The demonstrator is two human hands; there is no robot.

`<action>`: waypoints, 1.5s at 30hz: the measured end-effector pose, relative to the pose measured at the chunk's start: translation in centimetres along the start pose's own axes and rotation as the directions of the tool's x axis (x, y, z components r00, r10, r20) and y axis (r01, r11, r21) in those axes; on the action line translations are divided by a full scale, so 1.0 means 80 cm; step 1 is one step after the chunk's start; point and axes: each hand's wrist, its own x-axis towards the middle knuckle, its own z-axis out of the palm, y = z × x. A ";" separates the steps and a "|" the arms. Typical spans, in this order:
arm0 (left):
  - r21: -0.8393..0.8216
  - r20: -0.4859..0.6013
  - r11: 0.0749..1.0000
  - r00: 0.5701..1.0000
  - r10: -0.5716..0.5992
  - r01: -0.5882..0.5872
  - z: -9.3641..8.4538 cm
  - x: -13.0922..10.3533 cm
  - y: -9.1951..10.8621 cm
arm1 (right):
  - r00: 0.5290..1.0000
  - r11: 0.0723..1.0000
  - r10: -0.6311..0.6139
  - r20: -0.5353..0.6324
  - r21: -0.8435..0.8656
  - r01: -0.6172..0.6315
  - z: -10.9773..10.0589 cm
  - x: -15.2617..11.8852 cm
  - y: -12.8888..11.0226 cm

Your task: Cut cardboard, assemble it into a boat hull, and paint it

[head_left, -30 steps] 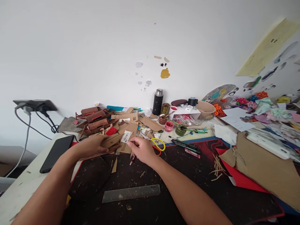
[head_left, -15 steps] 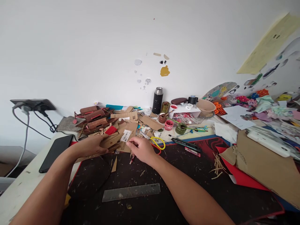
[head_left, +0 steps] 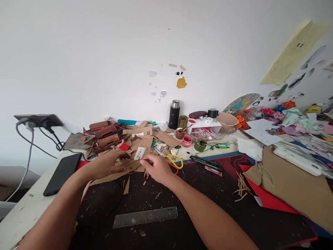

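My left hand [head_left: 106,164] is above the heap of cardboard scraps, its fingers apart and nothing gripped. A long cut cardboard strip [head_left: 109,178] lies beneath it. Close by on the right, my right hand [head_left: 157,168] is closed, thumb against forefinger; whatever the fingers hold is hidden. A thin reddish stick-like piece [head_left: 146,180] shows below that hand, and I cannot tell whether it is held. Beyond the fingers lies a cardboard piece with a white barcode label [head_left: 139,153]. Yellow-and-red-handled scissors [head_left: 176,160] lie just right of the right hand.
A clear ruler [head_left: 145,217] lies on the dark mat [head_left: 156,239]. Brown-painted cardboard pieces [head_left: 108,133] are at the back left, near a phone [head_left: 62,173]. Paint jars [head_left: 186,141], a black flask [head_left: 174,115] and a box cutter [head_left: 205,162] are to the right.
My left hand has lifted slightly and its fingers have spread off the cardboard strip, which now lies on the heap. The right hand stays closed in nearly the same place.
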 end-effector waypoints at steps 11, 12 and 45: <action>0.277 0.129 0.956 0.982 -0.140 0.100 0.023 0.004 -0.005 | 1.000 0.988 -0.025 0.010 -0.149 0.026 -0.001 -0.001 -0.006; 0.275 0.126 0.957 0.983 -0.135 0.096 0.025 0.005 -0.004 | 1.000 0.987 -0.021 0.014 -0.157 0.023 -0.002 -0.001 -0.006; -0.575 -0.311 0.814 0.900 -0.304 0.076 0.027 0.011 0.092 | 0.982 0.911 0.052 0.181 0.394 -0.121 0.006 -0.003 -0.004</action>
